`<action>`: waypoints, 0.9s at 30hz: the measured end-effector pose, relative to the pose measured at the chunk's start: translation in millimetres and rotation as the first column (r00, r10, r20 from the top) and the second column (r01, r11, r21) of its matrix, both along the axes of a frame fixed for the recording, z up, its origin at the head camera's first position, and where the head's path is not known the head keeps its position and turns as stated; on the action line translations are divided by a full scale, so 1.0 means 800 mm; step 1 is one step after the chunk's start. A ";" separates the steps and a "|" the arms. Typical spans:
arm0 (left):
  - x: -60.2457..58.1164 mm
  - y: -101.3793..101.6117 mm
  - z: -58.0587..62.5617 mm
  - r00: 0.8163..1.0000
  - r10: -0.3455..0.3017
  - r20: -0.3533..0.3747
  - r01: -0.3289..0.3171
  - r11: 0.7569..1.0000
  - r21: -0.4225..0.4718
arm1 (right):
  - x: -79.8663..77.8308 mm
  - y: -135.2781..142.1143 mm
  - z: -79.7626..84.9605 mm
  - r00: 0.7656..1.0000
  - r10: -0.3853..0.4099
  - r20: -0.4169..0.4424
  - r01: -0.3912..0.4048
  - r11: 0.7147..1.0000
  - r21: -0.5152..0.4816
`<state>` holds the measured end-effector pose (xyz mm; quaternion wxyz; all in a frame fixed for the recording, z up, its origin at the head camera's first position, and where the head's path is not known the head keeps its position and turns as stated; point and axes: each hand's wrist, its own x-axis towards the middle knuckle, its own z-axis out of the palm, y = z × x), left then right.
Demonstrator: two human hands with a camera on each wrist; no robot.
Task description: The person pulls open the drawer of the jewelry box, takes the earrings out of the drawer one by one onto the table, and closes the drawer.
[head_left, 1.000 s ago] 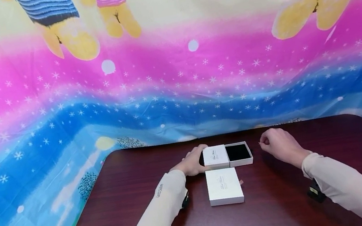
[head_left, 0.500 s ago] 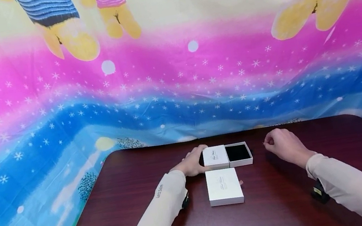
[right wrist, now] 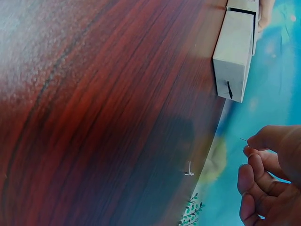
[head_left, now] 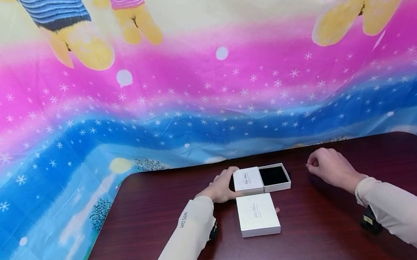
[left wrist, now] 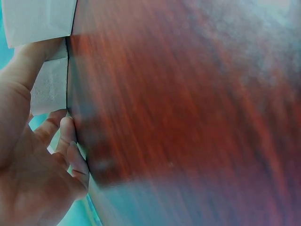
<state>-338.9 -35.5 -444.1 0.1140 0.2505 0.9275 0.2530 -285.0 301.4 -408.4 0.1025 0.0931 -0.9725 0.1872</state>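
Note:
My left hand point(head_left: 222, 186) grips the left end of a small white drawer box point(head_left: 248, 180), thumb on the near side and fingers on the far side. Its drawer point(head_left: 288, 175) is slid out to the right and shows a black pad point(head_left: 274, 175). Off to the right, my right hand point(head_left: 331, 168) is above the table, pinching a tiny stud earring point(right wrist: 243, 139) between thumb and forefinger; only its thin post shows. A second small stud point(right wrist: 189, 173) rests on the table, post up, in the right wrist view.
A second white box point(head_left: 258, 214), closed, lies just in front of the first, with a pinkish tab point(head_left: 277, 210) at its right side. Under everything is a dark red-brown table point(head_left: 318, 240). A printed cloth point(head_left: 206, 116) hangs behind the far edge.
My right hand has shifted a little to the right, away from the drawer, still pinching the stud earring. The left hand and both boxes have stayed in place.

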 end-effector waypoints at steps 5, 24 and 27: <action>-0.001 0.000 -0.001 1.000 0.000 0.000 0.000 1.000 -0.003 | 0.000 0.004 0.001 1.000 0.000 -0.003 0.000 1.000 -0.015; 0.000 0.000 -0.001 1.000 0.004 0.011 -0.004 1.000 0.001 | 0.002 0.018 0.000 1.000 -0.008 0.029 0.009 0.999 -0.045; -0.001 0.000 -0.001 1.000 0.004 0.008 -0.004 1.000 0.001 | 0.003 0.019 -0.001 0.999 -0.012 0.046 0.015 0.999 -0.050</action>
